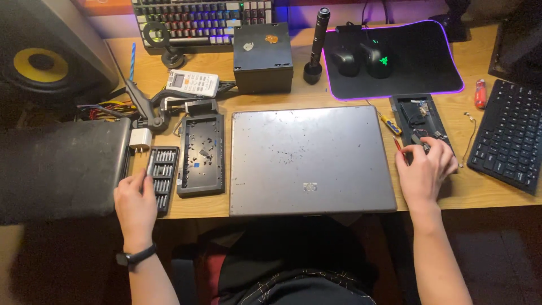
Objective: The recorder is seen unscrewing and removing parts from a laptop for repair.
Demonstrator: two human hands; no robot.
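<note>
Bare forearms, black wristband (pixel 134 257) at left hand (pixel 135 206), dark patterned clothing (pixel 293 265)

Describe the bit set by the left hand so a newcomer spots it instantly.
Start at the closed grey laptop mid-desk. Left of it lies a black parts tray; left again, under the left hand's fingertips, is the bit set. It alone holds rows of small silver bits.

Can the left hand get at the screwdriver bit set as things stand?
Probably yes: the left hand already rests at the bit set, its fingers on the open tray's left edge, with nothing covering it.
</note>
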